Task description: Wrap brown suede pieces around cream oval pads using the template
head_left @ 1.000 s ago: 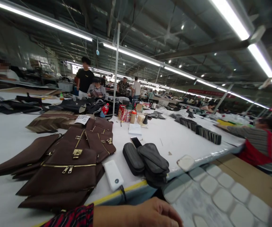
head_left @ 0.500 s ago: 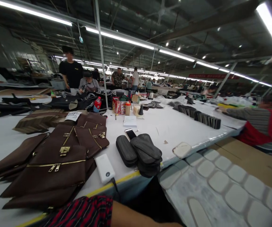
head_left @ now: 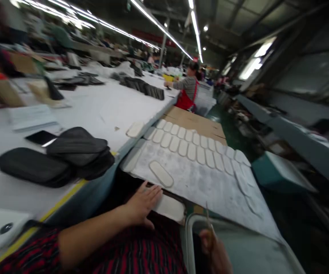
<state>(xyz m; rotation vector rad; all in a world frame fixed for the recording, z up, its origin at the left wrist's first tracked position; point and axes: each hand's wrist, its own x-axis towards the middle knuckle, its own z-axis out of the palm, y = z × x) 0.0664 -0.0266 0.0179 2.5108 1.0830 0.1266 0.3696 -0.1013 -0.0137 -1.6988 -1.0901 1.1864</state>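
Note:
My left hand (head_left: 144,202) lies palm down with its fingers stretched out, the fingertips on a whitish rounded piece (head_left: 170,208) near my lap. Low on the right, my right hand (head_left: 216,253) is closed around a thin stick-like tool (head_left: 209,224) that points upward; blur hides what kind it is. That hand is over the rim of a pale tub (head_left: 190,236). Beyond both hands is a whitish stained board (head_left: 198,182) bearing rows of pale oval pieces (head_left: 191,151). One oval piece (head_left: 161,174) lies apart from the rows, close to my left hand.
On the white table (head_left: 115,114) to the left are stacked black oval parts (head_left: 79,148), a phone (head_left: 41,137) and a white power bank (head_left: 4,227). A cardboard sheet (head_left: 195,120) extends past the board. Farther off, a person (head_left: 189,85) works at the table edge.
My view has swung right and down. Both hands now show, where only my left sleeve and forearm showed before. The brown bags have left the view, and the tub has come into it.

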